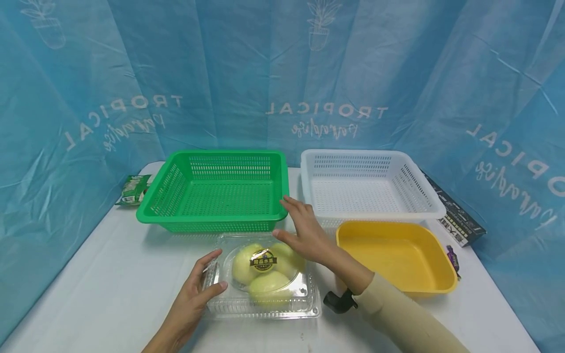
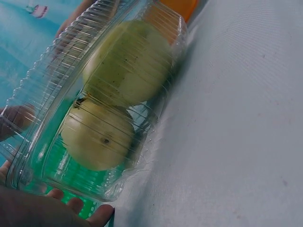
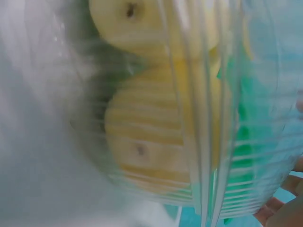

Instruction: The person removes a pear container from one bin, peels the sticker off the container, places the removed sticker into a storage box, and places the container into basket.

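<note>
A clear plastic clamshell fruit box (image 1: 238, 306) sits on the white table in front of the baskets. Through its lid show three round, pale yellow-green fruits (image 1: 269, 287), and a black-and-gold label (image 1: 263, 261) is stuck on top. My left hand (image 1: 194, 291) holds the box's left side, thumb over the lid; in the left wrist view its fingertips (image 2: 102, 215) lie along the box's end, beneath the lid's rim. Over the far right corner of the lid, my right hand (image 1: 304, 233) spreads its extended fingers, close to the green basket's corner.
Behind the box stand a green basket (image 1: 214, 223) and a white basket (image 1: 375, 214). A yellow basin (image 1: 397, 260) is at right. A green packet (image 1: 134, 190) lies far left; a black box (image 1: 463, 220) and a purple wrapper (image 1: 452, 259) lie far right. Blue curtains surround the table.
</note>
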The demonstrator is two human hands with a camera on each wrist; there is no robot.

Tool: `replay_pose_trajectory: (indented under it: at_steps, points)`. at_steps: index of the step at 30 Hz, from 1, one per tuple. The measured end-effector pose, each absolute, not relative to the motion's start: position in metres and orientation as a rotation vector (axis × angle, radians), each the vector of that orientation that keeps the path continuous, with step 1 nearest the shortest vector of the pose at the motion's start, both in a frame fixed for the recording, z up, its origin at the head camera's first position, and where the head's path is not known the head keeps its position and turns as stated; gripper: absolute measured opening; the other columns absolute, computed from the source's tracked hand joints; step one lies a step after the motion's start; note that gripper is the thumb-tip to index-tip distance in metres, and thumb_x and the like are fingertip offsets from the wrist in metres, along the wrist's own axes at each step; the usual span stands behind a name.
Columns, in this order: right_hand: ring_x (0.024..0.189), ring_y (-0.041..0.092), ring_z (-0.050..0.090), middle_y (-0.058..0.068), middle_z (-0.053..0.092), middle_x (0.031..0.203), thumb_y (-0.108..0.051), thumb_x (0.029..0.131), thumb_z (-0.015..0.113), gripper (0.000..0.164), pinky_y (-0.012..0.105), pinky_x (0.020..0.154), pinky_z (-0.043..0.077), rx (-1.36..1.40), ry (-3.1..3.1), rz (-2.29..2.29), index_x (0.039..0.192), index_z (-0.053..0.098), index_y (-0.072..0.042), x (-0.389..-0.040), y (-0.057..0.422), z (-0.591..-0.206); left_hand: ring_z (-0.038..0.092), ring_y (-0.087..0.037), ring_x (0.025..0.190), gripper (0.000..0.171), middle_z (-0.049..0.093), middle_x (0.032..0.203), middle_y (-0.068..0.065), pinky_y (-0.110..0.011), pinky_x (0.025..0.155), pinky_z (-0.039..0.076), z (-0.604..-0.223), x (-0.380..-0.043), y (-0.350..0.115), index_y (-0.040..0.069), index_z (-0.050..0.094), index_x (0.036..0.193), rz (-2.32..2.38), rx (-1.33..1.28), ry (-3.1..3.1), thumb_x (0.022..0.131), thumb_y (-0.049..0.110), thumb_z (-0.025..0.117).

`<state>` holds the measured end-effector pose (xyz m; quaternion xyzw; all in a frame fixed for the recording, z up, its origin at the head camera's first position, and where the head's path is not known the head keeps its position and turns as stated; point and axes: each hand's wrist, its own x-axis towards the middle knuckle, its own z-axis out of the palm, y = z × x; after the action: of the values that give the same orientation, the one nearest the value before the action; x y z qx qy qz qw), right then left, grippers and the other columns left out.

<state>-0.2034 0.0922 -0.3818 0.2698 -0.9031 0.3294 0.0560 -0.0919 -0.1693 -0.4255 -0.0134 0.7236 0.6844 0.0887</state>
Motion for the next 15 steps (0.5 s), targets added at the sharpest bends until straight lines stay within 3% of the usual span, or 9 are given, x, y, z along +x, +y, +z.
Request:
replay_pose_trajectory:
  at_steps: [8,15]
  points:
    - [0.127,0.029,0.036,0.007,0.043,0.143,-0.04,0.087,0.064,0.062,0.049,0.101,0.04,1.006,-2.659,0.876,0.138,0.046,-0.01,-0.193,0.087,-0.38,-0.003,-0.038,0.147,0.07,0.003,0.159,-0.004,-0.066,0.112,0.003,-0.424,-0.092,-0.168,0.026,0.026,0.146,2.035,-0.064,2.139,0.088,0.013,0.062]
    - [0.116,0.022,0.041,0.001,0.053,0.132,-0.043,0.085,0.065,0.056,0.038,0.094,0.041,1.134,-2.636,0.711,0.131,0.054,-0.015,-0.188,0.081,-0.384,-0.006,-0.038,0.147,0.07,0.001,0.159,-0.004,-0.067,0.112,0.002,-0.424,-0.091,-0.168,0.026,0.026,0.146,2.039,-0.058,2.135,0.088,0.014,0.062]
